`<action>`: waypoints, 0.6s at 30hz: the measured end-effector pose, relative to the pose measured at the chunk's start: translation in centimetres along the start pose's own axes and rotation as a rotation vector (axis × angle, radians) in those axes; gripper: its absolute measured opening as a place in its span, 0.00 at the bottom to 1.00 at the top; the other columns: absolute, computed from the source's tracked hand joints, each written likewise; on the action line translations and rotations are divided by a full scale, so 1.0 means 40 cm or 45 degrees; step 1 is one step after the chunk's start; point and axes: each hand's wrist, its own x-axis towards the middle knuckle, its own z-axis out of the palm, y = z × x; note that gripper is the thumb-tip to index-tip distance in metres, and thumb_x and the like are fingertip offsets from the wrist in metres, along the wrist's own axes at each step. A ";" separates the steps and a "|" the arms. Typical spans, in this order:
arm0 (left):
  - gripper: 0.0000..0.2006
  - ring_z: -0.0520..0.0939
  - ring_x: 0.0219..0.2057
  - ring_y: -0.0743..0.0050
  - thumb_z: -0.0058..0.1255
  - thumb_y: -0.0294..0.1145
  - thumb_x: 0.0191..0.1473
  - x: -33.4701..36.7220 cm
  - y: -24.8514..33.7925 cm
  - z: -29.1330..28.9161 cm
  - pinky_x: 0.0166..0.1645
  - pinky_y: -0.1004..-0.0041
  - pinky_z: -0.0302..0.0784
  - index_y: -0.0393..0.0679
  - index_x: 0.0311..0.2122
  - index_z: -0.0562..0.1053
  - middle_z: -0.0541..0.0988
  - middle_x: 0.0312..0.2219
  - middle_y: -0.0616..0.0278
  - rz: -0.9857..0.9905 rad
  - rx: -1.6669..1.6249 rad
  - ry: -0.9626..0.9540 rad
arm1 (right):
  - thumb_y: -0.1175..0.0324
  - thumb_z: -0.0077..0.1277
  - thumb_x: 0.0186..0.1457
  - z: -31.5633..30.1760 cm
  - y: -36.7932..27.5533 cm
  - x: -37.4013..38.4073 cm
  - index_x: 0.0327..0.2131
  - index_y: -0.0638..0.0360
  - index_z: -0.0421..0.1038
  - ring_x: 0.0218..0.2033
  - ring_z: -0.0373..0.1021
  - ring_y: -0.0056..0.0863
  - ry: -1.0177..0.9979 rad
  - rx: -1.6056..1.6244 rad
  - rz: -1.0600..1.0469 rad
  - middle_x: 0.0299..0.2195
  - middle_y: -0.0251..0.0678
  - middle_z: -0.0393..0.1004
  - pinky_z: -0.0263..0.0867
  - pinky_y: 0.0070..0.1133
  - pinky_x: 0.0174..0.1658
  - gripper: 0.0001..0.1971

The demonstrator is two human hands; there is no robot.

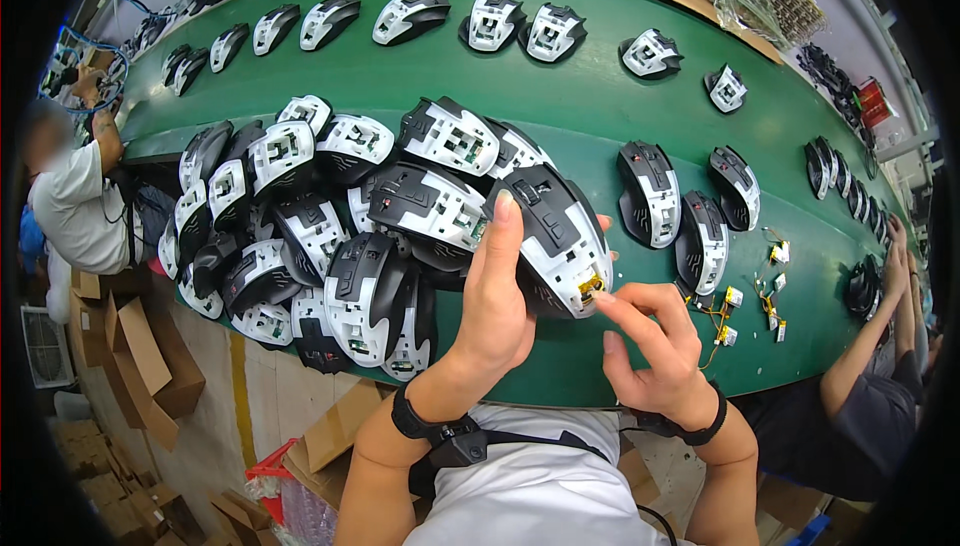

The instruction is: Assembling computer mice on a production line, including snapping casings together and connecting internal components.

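My left hand [497, 291] is wrapped round a black and white computer mouse shell [548, 226], tilted up above the green bench. Its thumb lies along the near side, and fingertips show at the far edge. In an opening at the mouse's lower end sits a small part with yellow tape [591, 289]. My right hand [655, 351] reaches in there, its index fingertip at the taped part; the other fingers are apart and loosely bent. To the right of that hand lie several small silver-white packs [728, 335] with thin wires and yellow tape.
A heap of similar mice [330, 236] covers the bench [560, 366] on my left. Single mice [650, 194] stand to the right, and a row [412, 18] runs along the far side. Co-workers sit at both ends. Cardboard boxes [150, 346] lie on the floor at left.
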 end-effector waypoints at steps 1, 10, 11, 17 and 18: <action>0.37 0.82 0.41 0.52 0.19 0.64 0.63 -0.001 0.002 -0.001 0.46 0.59 0.79 0.38 0.53 0.66 0.77 0.44 0.45 -0.010 0.002 -0.003 | 0.86 0.52 0.32 -0.003 0.002 0.001 0.44 0.60 0.75 0.29 0.67 0.30 -0.002 -0.007 -0.030 0.35 0.36 0.71 0.67 0.23 0.31 0.28; 0.34 0.82 0.40 0.54 0.20 0.60 0.65 -0.002 -0.009 -0.003 0.47 0.60 0.79 0.37 0.54 0.66 0.77 0.45 0.45 0.016 0.101 -0.056 | 0.83 0.52 0.29 0.004 0.003 0.029 0.37 0.61 0.74 0.27 0.66 0.32 -0.062 -0.260 -0.094 0.32 0.36 0.69 0.64 0.24 0.28 0.23; 0.34 0.82 0.40 0.54 0.20 0.59 0.65 -0.005 -0.012 -0.003 0.46 0.60 0.79 0.37 0.54 0.66 0.77 0.44 0.45 0.036 0.147 -0.026 | 0.83 0.52 0.29 0.004 0.001 0.031 0.37 0.61 0.74 0.27 0.66 0.32 -0.094 -0.296 -0.077 0.31 0.36 0.69 0.64 0.24 0.27 0.22; 0.33 0.82 0.40 0.53 0.21 0.59 0.65 0.009 -0.011 -0.013 0.45 0.61 0.80 0.37 0.53 0.66 0.77 0.44 0.44 0.009 0.015 0.006 | 0.84 0.53 0.33 0.011 0.009 0.033 0.37 0.61 0.74 0.25 0.65 0.29 -0.084 -0.025 0.031 0.30 0.36 0.68 0.62 0.24 0.24 0.21; 0.33 0.82 0.40 0.53 0.21 0.59 0.65 0.006 -0.014 -0.013 0.45 0.61 0.80 0.37 0.53 0.66 0.77 0.44 0.44 0.010 0.014 0.008 | 0.84 0.54 0.34 0.010 0.004 0.027 0.37 0.61 0.74 0.24 0.65 0.29 -0.105 0.120 0.117 0.30 0.36 0.68 0.61 0.24 0.23 0.20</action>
